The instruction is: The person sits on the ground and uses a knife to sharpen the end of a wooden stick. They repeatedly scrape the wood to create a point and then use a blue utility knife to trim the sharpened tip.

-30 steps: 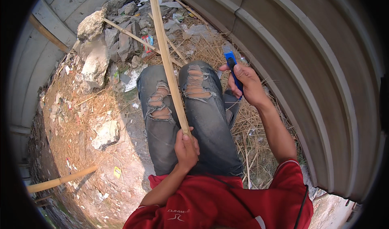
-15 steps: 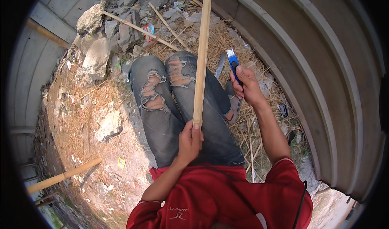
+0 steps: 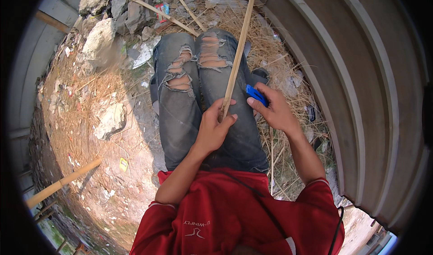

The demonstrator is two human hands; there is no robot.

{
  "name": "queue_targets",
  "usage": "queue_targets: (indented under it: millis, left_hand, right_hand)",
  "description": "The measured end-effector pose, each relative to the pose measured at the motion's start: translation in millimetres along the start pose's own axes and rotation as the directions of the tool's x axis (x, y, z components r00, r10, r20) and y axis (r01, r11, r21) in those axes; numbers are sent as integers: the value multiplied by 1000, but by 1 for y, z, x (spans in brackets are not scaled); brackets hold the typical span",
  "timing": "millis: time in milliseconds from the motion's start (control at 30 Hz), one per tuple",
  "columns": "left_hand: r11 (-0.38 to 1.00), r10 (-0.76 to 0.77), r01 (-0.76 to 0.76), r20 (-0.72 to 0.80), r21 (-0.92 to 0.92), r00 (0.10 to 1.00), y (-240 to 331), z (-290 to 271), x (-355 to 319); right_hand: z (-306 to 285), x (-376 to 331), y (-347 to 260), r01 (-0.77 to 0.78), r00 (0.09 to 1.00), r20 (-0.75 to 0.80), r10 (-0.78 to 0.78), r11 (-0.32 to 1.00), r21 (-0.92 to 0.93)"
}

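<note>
A long pale bamboo strip (image 3: pixel 240 45) slants up and away over my right thigh. My left hand (image 3: pixel 213 126) is closed round its near end, above my lap, with the thumb along the right side. In my right hand (image 3: pixel 276 109) is a blue box cutter (image 3: pixel 257 95), gripped between thumb and fingers just right of the strip and apart from it. Whether its blade is out I cannot tell. Under both hands are my legs in ripped dark jeans (image 3: pixel 182 115).
Rocks (image 3: pixel 100 40) and rubble lie at the far left, near two thin bamboo sticks (image 3: pixel 155 11). A thicker bamboo pole (image 3: pixel 63 183) juts in from the left. Dry straw (image 3: pixel 266 43) covers ground beside a curved-looking corrugated metal wall (image 3: pixel 338 74) on the right.
My right hand has come down and left with the box cutter, closer to my left hand. The bamboo strip has tilted further right, and my left hand has shifted up along it.
</note>
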State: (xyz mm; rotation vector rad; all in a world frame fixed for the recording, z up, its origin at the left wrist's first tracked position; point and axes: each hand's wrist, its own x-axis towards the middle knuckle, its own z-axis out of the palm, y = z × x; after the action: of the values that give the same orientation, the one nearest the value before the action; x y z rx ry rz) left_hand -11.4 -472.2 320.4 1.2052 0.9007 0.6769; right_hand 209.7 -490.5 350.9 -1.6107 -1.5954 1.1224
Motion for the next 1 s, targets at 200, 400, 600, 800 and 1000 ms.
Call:
queue_targets:
  millis: [200, 400, 600, 800, 1000]
  left_hand:
    - [971, 162, -143, -91, 192, 983, 6, 12, 5]
    - [955, 166, -124, -138, 270, 976, 0, 10, 5]
    - [940, 67, -8, -163, 341, 984, 3, -5, 4]
    - [954, 19, 23, -135, 298, 991, 3, -5, 5]
    - [949, 57, -9, -146, 315, 988, -4, -8, 13]
  right_hand:
    - [8, -3, -18, 41, 999, -19, -49, 956, -290]
    - [26, -1, -20, 76, 997, 52, -60, 904, -421]
    - [19, 37, -14, 143, 990, 100, -103, 776, -614]
    - [10, 45, -18, 86, 994, 110, -29, 822, -563]
    - [19, 35, -11, 295, 955, 207, -212, 738, -607]
